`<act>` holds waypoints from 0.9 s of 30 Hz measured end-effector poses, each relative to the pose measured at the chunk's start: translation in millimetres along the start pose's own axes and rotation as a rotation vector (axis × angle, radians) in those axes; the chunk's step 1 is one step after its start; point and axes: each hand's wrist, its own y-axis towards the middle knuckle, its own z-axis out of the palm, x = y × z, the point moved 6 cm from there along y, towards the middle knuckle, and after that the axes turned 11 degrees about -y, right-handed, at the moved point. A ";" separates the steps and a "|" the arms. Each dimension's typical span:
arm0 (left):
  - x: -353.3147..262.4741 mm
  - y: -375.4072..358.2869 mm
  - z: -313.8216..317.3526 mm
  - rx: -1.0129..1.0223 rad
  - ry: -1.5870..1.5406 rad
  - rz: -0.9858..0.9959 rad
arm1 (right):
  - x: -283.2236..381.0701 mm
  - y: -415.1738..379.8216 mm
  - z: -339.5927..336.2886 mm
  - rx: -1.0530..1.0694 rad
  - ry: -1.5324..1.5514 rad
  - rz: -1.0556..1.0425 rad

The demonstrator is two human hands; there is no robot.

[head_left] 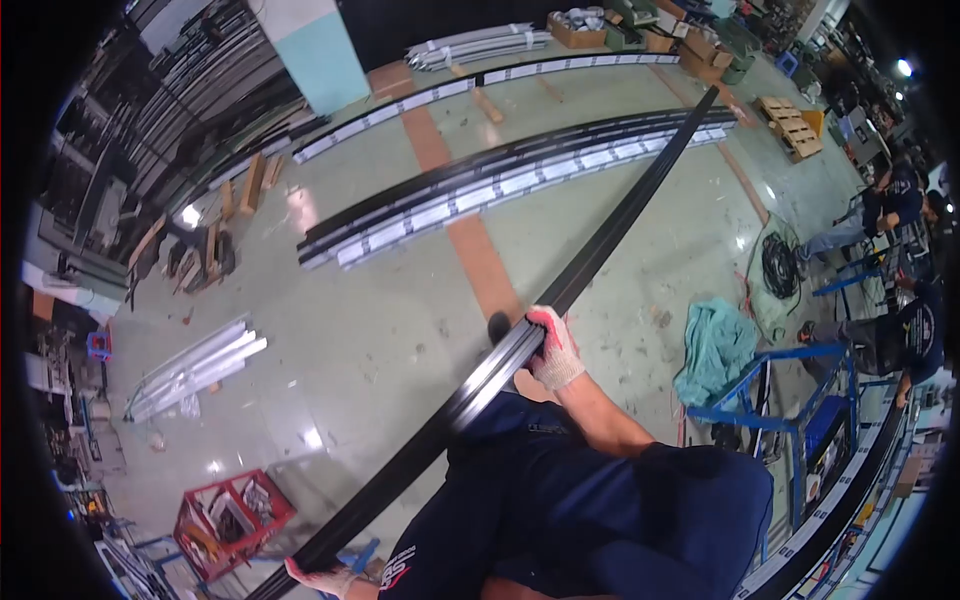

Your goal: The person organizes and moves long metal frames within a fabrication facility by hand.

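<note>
A long black grooved metal profile [408, 468] runs diagonally from the lower left, across my body, to the upper right. My right hand [556, 350], in a white knit glove with a reddish palm, is closed around its middle in front of my torso. Low at the left, my gloved left hand [325, 580] grips the same profile near the view's bottom edge; part of that hand is cut off. Light glints off the bar's top beside my right hand. Beyond it, dark profiles with white labelled strips [480, 195] lie side by side on supports.
Silver bars [200, 370] lie on the floor at left, above a red crate [232, 522]. A blue metal frame [770, 418] stands at right near a green cloth [715, 350]. Other people [905, 325] are at the far right. A pallet [790, 127] lies farther back.
</note>
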 end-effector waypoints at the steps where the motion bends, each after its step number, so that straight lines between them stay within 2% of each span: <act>1: 27.4 -10.4 40.5 -0.004 -0.025 -0.001 | 25.9 26.1 8.8 0.026 -0.010 0.033; 4: 78.2 -36.9 149.4 -0.001 -0.004 -0.025 | 113.3 79.5 41.4 0.007 -0.039 0.052; 5: 90.2 -43.1 184.9 0.017 0.008 0.054 | 135.6 103.9 46.0 0.017 0.017 0.047; 6: 105.9 -18.6 197.7 0.072 0.036 0.007 | 162.7 123.4 55.1 0.027 0.014 0.024; 8: 131.5 -44.4 274.7 0.168 0.090 0.097 | 216.4 160.7 67.1 0.042 -0.009 -0.014; 9: 147.5 -50.9 310.6 0.292 0.162 0.153 | 242.5 180.0 76.2 0.016 0.018 -0.071; 13: 235.5 -69.0 439.7 0.259 -0.050 -0.140 | 324.7 284.0 78.1 0.009 0.071 -0.102; 14: 259.7 -74.9 471.2 0.293 -0.034 -0.093 | 345.2 307.7 77.1 0.038 0.073 -0.090; 16: 311.2 -93.0 526.7 0.253 -0.031 -0.189 | 387.5 360.7 72.2 0.027 0.079 -0.100; 19: 378.8 -119.1 602.5 0.277 0.046 -0.198 | 452.7 430.0 64.0 0.016 0.106 -0.139; 20: 395.1 -117.5 615.2 0.236 0.121 -0.197 | 463.9 456.7 46.8 -0.116 0.043 -0.041; 22: 430.0 -135.5 671.1 0.287 0.080 -0.207 | 500.8 518.6 37.4 0.005 0.105 -0.149; 23: 442.7 -163.5 707.5 0.318 0.075 -0.188 | 525.4 530.4 41.5 -0.074 0.103 -0.101; 24: 448.5 -207.8 744.3 0.338 0.082 -0.172 | 552.0 542.9 39.8 -0.097 -0.042 -0.310; 25: 457.1 -218.9 761.7 0.433 0.044 -0.038 | 587.2 542.1 48.0 -0.147 -0.180 -0.515; 26: 473.1 -196.3 769.3 0.498 0.016 -0.105 | 595.9 558.2 50.1 -0.103 0.111 -0.028; 27: 483.0 -213.3 795.5 0.439 0.008 -0.152 | 620.9 569.4 56.6 -0.051 0.132 -0.062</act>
